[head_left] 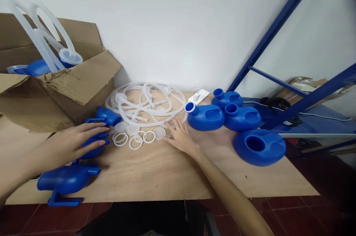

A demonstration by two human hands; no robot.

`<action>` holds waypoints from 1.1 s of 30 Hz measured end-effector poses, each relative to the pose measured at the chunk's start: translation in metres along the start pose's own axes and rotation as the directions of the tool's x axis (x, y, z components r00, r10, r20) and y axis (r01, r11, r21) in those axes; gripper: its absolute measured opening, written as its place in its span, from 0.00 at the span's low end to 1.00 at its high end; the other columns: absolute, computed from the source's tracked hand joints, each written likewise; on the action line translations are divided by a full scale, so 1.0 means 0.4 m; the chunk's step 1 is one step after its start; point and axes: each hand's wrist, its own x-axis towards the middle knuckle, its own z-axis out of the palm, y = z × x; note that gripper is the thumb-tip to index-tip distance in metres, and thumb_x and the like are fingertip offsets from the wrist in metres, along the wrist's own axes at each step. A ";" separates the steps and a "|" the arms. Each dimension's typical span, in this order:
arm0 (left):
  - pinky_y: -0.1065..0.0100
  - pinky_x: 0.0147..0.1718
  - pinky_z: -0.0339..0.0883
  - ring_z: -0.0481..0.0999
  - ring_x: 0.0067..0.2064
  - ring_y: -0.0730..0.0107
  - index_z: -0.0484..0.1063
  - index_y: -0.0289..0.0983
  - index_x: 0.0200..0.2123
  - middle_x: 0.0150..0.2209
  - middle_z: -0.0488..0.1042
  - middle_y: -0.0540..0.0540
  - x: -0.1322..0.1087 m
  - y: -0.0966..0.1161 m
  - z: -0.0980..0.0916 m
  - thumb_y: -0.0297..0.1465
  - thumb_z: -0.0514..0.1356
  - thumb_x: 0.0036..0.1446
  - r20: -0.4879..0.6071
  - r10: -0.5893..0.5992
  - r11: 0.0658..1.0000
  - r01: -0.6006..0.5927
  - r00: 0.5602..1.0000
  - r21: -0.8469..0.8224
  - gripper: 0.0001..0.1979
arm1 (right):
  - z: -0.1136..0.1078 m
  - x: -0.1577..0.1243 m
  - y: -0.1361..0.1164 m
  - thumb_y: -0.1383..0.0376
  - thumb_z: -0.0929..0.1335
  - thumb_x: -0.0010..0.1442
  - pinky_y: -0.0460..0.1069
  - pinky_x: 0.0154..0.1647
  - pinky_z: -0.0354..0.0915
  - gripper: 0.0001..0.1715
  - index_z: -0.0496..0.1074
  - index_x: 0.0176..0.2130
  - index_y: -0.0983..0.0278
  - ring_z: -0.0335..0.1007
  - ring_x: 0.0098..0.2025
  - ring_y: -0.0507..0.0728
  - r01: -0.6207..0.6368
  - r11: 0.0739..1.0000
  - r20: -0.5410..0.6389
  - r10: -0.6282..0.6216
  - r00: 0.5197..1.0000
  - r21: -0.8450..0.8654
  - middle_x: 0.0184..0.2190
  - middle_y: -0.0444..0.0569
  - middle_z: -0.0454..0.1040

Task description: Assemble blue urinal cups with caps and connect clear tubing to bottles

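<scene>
Looks like reaching: the right hand [179, 136], spread, sits before the tubes [151, 124] beside a clear cap [159, 133], which likely calls for a fingertip pinch. Left of the tubes, the left hand [79, 141], loosely spread, is over blue bottles [96, 151]; contact unclear.

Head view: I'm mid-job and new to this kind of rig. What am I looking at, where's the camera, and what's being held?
There is no machine here, just a person's two bare hands. The single picture comes from a camera worn on the head, looking forward and down. On the wooden table lie coiled tubing, white rings and blue containers at both sides; a cardboard box stands at the left. The left hand is over the blue containers on its side, and the right hand is spread beside the rings and tubing. Neither visibly grips anything; I can't tell whether they touch.
</scene>
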 end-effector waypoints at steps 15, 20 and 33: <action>0.48 0.57 0.73 0.61 0.74 0.39 0.61 0.42 0.75 0.75 0.60 0.30 0.303 0.133 0.122 0.36 0.52 0.74 -0.050 0.109 0.970 -0.095 0.993 0.222 0.29 | 0.028 -0.038 0.092 0.64 0.64 0.74 0.65 0.68 0.65 0.27 0.70 0.69 0.62 0.60 0.72 0.70 0.211 0.967 -0.480 -0.255 0.839 -0.146 0.69 0.63 0.68; 0.50 0.52 0.74 0.74 0.65 0.37 0.68 0.51 0.71 0.71 0.67 0.35 0.354 0.092 0.122 0.35 0.56 0.72 -0.022 0.105 0.975 -0.099 0.994 0.199 0.26 | 0.038 -0.101 0.153 0.64 0.65 0.73 0.60 0.55 0.74 0.17 0.78 0.55 0.63 0.74 0.54 0.64 0.356 0.934 -0.422 -0.310 0.852 0.033 0.52 0.60 0.78; 0.50 0.45 0.75 0.73 0.62 0.36 0.69 0.42 0.69 0.63 0.72 0.29 0.453 0.108 0.084 0.24 0.51 0.66 0.057 0.050 0.946 -0.066 0.997 0.318 0.30 | 0.068 -0.105 0.141 0.60 0.68 0.72 0.62 0.63 0.71 0.16 0.77 0.56 0.63 0.71 0.62 0.66 0.355 0.908 -0.255 -0.297 0.920 0.222 0.57 0.61 0.75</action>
